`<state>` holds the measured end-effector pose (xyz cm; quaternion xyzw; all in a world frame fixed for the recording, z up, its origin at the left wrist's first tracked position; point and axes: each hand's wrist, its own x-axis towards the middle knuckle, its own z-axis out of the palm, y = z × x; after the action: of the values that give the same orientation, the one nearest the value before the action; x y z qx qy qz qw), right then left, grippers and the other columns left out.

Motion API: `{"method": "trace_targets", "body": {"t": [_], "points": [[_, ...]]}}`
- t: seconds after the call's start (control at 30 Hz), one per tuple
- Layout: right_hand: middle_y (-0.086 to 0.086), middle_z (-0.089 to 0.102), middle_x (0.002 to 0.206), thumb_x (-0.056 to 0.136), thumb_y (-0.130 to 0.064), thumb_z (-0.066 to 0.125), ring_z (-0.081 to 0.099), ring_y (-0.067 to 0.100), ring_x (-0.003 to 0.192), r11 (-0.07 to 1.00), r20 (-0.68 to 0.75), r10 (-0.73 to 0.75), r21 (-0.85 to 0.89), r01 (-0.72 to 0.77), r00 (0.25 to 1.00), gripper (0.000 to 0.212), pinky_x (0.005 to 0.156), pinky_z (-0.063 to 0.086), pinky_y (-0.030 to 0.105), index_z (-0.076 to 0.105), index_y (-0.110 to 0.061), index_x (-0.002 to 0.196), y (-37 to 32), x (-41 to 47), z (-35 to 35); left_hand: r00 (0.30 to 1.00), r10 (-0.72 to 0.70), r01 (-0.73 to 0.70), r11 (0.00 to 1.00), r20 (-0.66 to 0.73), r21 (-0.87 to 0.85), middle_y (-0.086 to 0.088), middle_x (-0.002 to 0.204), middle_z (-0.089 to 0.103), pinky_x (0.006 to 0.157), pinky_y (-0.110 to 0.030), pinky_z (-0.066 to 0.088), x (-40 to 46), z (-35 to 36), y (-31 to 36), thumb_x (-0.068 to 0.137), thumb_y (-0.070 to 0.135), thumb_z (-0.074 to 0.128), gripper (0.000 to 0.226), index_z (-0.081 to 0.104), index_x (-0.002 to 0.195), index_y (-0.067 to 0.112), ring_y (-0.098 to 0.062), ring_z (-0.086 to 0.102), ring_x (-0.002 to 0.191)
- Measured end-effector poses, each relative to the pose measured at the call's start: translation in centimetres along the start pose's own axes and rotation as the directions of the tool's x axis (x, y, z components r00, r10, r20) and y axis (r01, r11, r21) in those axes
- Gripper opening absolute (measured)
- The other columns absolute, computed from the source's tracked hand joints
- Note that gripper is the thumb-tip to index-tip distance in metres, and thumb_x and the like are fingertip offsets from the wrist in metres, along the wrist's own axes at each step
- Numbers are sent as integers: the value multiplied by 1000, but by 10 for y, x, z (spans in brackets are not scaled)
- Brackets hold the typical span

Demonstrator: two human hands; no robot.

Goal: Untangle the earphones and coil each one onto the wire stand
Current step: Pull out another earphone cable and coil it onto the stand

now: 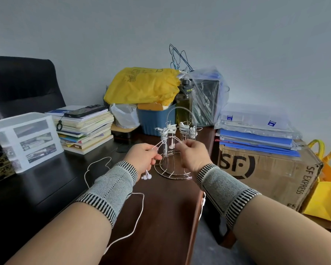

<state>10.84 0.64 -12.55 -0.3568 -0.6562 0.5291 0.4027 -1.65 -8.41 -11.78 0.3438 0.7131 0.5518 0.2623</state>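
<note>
The dark tabletop [166,217] carries everything I am working with, and I have the wire stand [175,150] well back from the near edge, toward the far right side, so both of my arms can reach it straight ahead. Several of its arms already hold wound white bundles, so I judge the job is well along and this is one of the last earphones.

The earphone cord [138,217] trails loose from my left wrist down across the tabletop to the near edge; I leave it slack there so it feeds freely as I coil.

My left hand [144,158] sits just in front of the stand, its fingers [157,156] curled and pinching the cord, with an earbud [146,176] dangling below. My right hand [194,155] is level with it, fingers [187,145] curled tight on the same cord, keeping the stretch between them taut before the stand.
</note>
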Motion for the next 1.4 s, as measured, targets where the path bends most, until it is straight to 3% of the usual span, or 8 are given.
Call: {"method": "trace_targets", "body": {"t": [0.2, 0.37, 0.5, 0.67, 0.83, 1.0, 1.17, 1.4], "points": [[-12, 46, 48, 83, -25, 54, 41, 14, 56, 983, -262, -119, 107, 151, 958, 23, 63, 36, 36, 62, -17, 63, -11, -1, -9, 999, 11, -11, 1000, 52, -9, -11, 80, 62, 52, -27, 43, 9, 13, -4, 93, 15, 62, 16, 71, 81, 10, -13, 49, 59], [-7, 61, 59, 93, -20, 52, 55, 12, 58, 946, 26, -286, -149, 287, 958, 27, 66, 52, 33, 63, -21, 68, -13, -30, 8, 983, -59, 121, 922, 175, -369, -7, 67, 60, 53, -32, 49, -2, 27, 4, 99, 24, 52, 27, 66, 84, 6, -17, 58, 55], [6, 69, 69, 90, -26, 49, 65, 24, 67, 853, 124, -328, -387, 350, 937, 28, 70, 53, 34, 63, -19, 66, 7, -44, 22, 960, -145, 218, 924, 238, -314, -10, 79, 70, 69, -32, 46, -2, 26, 12, 96, 51, 46, 53, 72, 98, 5, -21, 63, 73], [7, 67, 68, 92, -22, 47, 65, 28, 71, 819, 167, -201, -512, 259, 965, 29, 71, 52, 32, 64, -16, 69, 28, -47, 21, 955, -65, 171, 918, 290, -358, -7, 72, 67, 64, -29, 55, -6, 24, 22, 98, 8, 51, 26, 61, 119, -1, -20, 69, 71], [-7, 57, 47, 91, -25, 57, 46, 2, 41, 943, 92, -2, -331, 33, 996, 33, 51, 42, 25, 66, -17, 60, 34, -31, 4, 932, -117, 275, 844, 344, -460, 2, 57, 50, 63, -33, 49, -3, 24, 22, 96, 11, 53, 17, 62, 110, 6, -13, 59, 59], [-13, 50, 42, 86, -18, 65, 40, 0, 41, 993, 26, -7, -115, 10, 1000, 21, 49, 35, 18, 70, -17, 65, 31, -26, -5, 934, -128, 301, 787, 335, -539, 5, 49, 43, 79, -34, 43, 4, 30, 20, 94, 5, 51, 16, 62, 107, 6, -10, 59, 64], [-16, 50, 41, 87, -22, 65, 42, -1, 42, 988, 12, -82, -133, 83, 997, 25, 51, 36, 18, 66, -20, 62, 29, -25, -12, 963, -114, 209, 887, 245, -411, -13, 76, 61, 47, -24, 47, 2, 33, 15, 93, -7, 48, 16, 61, 98, 0, -18, 64, 62], [-6, 58, 48, 85, -21, 64, 47, 9, 46, 995, -169, -76, -79, 63, 983, 31, 58, 40, 28, 61, -18, 54, 27, -7, -22, 995, -47, 65, 976, 88, -208, -7, 82, 68, 62, -27, 49, 13, 29, -2, 90, 2, 61, 17, 66, 99, 16, -11, 58, 61]]}}
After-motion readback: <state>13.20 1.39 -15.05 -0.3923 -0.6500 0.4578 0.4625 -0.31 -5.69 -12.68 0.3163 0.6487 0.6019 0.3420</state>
